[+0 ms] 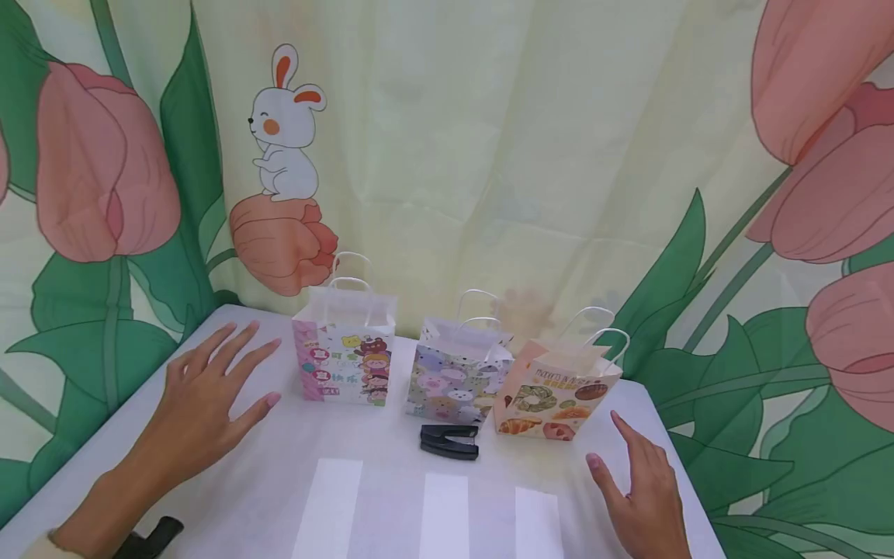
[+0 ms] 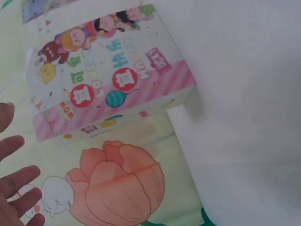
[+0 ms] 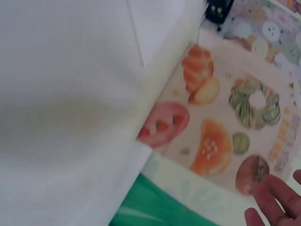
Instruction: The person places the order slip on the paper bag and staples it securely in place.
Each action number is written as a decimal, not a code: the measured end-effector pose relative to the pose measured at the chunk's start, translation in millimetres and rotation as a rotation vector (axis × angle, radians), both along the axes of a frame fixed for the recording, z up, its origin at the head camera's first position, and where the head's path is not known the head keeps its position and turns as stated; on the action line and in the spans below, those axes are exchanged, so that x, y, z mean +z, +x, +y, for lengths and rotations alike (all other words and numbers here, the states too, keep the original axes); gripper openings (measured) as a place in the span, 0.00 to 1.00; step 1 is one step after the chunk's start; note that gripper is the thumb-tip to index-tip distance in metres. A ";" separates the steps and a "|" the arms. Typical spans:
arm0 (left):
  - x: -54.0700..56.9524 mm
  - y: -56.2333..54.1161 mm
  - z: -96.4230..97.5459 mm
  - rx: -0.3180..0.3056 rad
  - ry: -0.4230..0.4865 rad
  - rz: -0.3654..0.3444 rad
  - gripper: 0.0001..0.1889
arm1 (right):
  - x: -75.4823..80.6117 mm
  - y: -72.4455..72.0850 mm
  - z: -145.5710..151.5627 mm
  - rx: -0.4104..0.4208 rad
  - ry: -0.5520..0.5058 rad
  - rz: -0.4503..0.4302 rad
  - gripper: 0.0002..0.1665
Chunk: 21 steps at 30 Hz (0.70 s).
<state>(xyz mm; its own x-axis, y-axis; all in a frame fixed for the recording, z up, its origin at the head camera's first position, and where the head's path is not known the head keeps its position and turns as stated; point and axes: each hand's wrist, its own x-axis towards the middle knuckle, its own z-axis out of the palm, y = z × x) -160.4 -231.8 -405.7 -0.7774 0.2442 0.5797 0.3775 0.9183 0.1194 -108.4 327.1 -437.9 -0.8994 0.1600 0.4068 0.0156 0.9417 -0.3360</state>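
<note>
Three small paper gift bags with white handles stand in a row on the white table. The left one is a pink-striped bag (image 1: pixel 344 365) with cartoon figures. A bag with animal faces (image 1: pixel 457 380) stands in the middle, and a peach bag with bread pictures (image 1: pixel 548 396) is at the right. A black stapler (image 1: pixel 449 442) lies in front of the middle bag. My left hand (image 1: pixel 209 388), fingers spread, hovers left of the pink-striped bag (image 2: pixel 110 70) and holds nothing. My right hand (image 1: pixel 642 489) is just right of the bread bag (image 3: pixel 211 146), fingers extended and holding nothing.
Three white paper strips (image 1: pixel 447 512) lie side by side on the table (image 1: pixel 391 481) near its front. Behind the table hangs a curtain (image 1: pixel 433 155) printed with tulips and a rabbit. A dark object (image 1: pixel 150 537) shows beside my left wrist.
</note>
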 end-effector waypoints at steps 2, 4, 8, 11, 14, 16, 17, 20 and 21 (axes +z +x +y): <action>5.1 -3.3 2.3 -0.035 0.047 0.031 0.39 | -1.3 2.2 -11.6 0.007 -0.047 0.032 0.47; 9.3 -6.7 4.4 -0.067 0.092 0.056 0.36 | -2.5 4.5 -23.3 0.021 -0.083 0.052 0.47; 16.3 -14.1 9.0 -0.113 0.162 0.091 0.34 | -4.8 8.9 -44.6 0.055 -0.126 0.079 0.46; 20.7 -20.2 13.6 -0.139 0.207 0.111 0.34 | -6.9 10.7 -61.0 0.098 -0.164 0.080 0.46; 23.6 -27.3 19.5 -0.161 0.248 0.125 0.32 | -9.8 11.8 -79.5 0.146 -0.203 0.063 0.46; 25.3 -32.7 24.3 -0.181 0.282 0.127 0.29 | -12.0 11.6 -92.7 0.177 -0.226 0.048 0.46; 26.0 -35.3 26.7 -0.192 0.300 0.126 0.28 | -13.2 11.4 -99.1 0.194 -0.240 0.041 0.46; 27.8 -42.1 33.9 -0.219 0.345 0.129 0.25 | -17.4 10.7 -117.5 0.257 -0.277 0.018 0.45; 28.0 -43.9 35.9 -0.225 0.357 0.128 0.24 | -18.8 10.6 -123.3 0.278 -0.289 0.008 0.44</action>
<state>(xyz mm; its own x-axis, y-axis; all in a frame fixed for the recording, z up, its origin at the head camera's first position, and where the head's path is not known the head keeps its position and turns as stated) -204.3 -195.9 -377.7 -0.6445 0.1661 0.7463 0.5954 0.7215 0.3536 -97.7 203.8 -456.6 -0.9215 0.0195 0.3879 -0.2306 0.7760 -0.5870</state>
